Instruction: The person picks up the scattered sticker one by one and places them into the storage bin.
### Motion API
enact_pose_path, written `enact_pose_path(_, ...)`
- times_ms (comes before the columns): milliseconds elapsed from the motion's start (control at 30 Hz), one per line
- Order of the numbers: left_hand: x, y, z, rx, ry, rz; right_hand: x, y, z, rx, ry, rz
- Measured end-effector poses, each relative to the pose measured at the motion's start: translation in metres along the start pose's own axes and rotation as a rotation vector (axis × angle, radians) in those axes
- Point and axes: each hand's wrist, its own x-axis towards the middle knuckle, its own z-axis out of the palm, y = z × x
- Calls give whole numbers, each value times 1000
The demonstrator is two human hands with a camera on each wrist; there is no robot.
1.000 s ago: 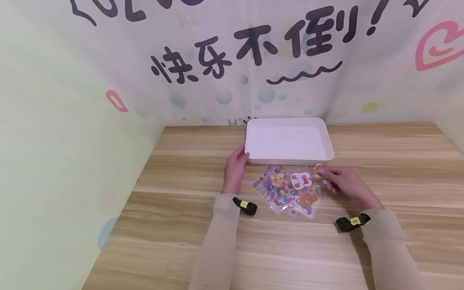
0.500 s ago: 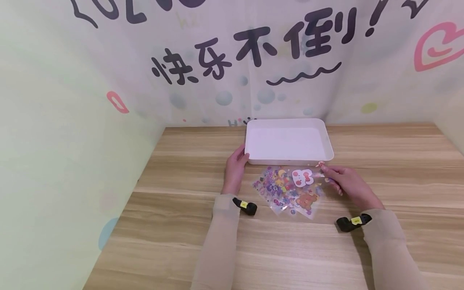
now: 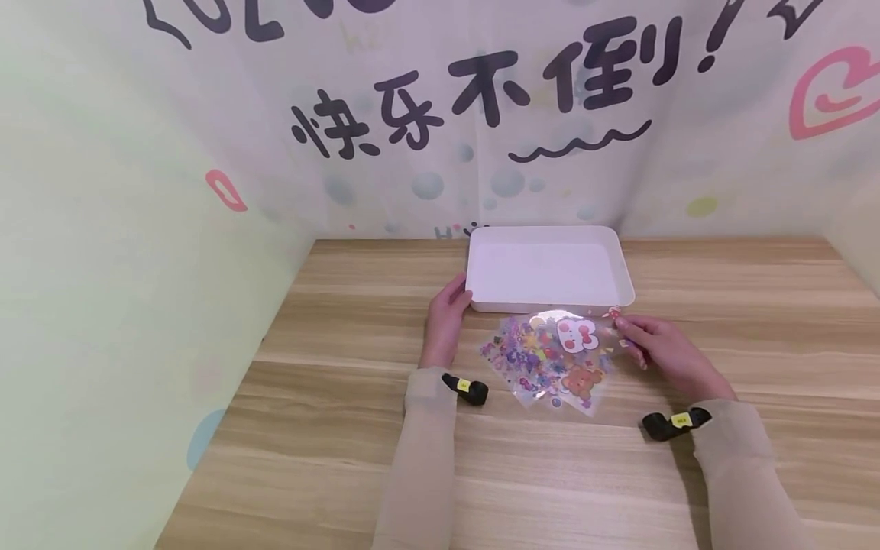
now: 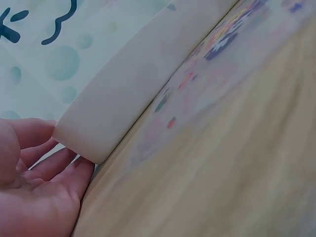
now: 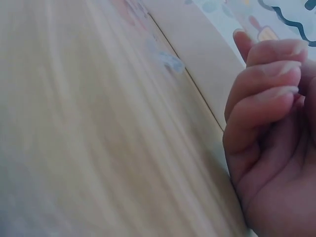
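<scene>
A white tray [image 3: 550, 304] stands against the back wall. My left hand [image 3: 447, 317] is at its front left corner, with thumb and fingers around the corner; in the left wrist view the fingertips [image 4: 81, 170] touch the tray's end. In front of the tray lie overlapping clear sticker sheets [image 3: 529, 359], printed with small colourful figures, a bear and a rabbit. My right hand [image 3: 660, 344] pinches the right edge of the top sheet, the one with the rabbit [image 3: 577, 336]. In the right wrist view its fingers [image 5: 261, 108] are curled, and the pinched edge is hidden.
A wood-grain table [image 3: 550, 473] carries everything. A printed cloth wall [image 3: 412, 114] rises right behind the tray, and a pale wall [image 3: 137, 267] bounds the left side. A black wrist camera [image 3: 470, 389] sits on each cuff.
My right hand has moved slightly to the right, and the rabbit sheet has shifted with it; glare now shows along its top edge. The left hand and tray stay where they were.
</scene>
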Motion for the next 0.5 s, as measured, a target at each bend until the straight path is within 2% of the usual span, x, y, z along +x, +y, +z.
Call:
enact_pose_path(167, -1, 4, 0, -1, -21, -18, -1, 0, 0, 11, 26, 19)
enact_pose_path(300, -7, 13, 0, -8, -35, -40, -1, 0, 1, 33, 53, 37)
enact_pose_path(500, -13, 21, 1, -6, -36, -31, -2, 0, 1, 102, 54, 21)
